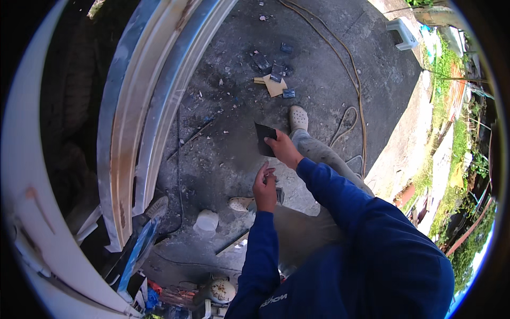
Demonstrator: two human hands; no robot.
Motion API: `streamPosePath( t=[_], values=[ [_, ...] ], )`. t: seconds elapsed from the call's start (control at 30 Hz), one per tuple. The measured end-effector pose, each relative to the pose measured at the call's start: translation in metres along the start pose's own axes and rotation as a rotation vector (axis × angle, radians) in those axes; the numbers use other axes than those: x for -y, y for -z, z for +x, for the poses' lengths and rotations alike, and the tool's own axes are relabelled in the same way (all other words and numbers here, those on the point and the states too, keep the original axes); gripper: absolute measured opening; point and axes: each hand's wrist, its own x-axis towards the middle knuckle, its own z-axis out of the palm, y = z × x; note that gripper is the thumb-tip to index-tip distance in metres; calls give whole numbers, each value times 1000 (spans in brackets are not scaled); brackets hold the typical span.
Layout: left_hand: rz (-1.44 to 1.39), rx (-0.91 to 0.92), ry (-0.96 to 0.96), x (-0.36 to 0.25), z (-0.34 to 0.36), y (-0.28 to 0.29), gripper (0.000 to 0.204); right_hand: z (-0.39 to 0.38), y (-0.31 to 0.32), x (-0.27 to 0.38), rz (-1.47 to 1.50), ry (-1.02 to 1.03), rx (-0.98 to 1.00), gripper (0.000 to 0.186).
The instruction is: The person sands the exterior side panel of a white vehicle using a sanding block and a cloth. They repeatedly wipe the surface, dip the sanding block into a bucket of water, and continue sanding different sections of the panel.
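Note:
A dark sheet of sandpaper (263,139) is pinched between the thumb and fingers of my right hand (286,150), above the floor. Just nearer to me is my left hand (265,187), raised, its fingers half bent and apart with nothing seen in them. It does not touch the sheet. Beside its wrist shows a small dark object (280,196) that I cannot make out. On the floor ahead lie a tan sheet (275,86) and several dark pieces, one of them a dark square (277,72) overlapping the tan sheet.
Long curved pale panels (125,127) stand along the left. A white tub (206,220) sits on the concrete floor (223,106). A hose (357,80) runs down the right side, with a white stool (402,35) beyond it. Cluttered items lie at the lower left.

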Motion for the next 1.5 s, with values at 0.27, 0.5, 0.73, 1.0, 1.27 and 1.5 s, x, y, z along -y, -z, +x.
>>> streamPosePath(
  t=[0.27,0.5,0.73,1.0,1.27,1.5],
  values=[
    [8,-322,-27,78,-170,212,33,-205,-194,12,-574,-44,655,29],
    [-521,-412,22,168,-324,313,30,-310,-327,-106,-831,25,878,38],
    [-1377,-384,-129,306,-356,355,25,-335,-434,-221,-844,-543,1153,37],
    [-735,-1051,57,550,-185,394,38,-200,-542,-438,-1812,376,1171,44],
    [-1672,-1244,294,696,-56,456,58,-145,-585,-661,-1718,-57,1061,52],
    [-258,-812,422,729,-11,452,41,-59,-571,-725,-1981,-7,1048,42]
  ],
)
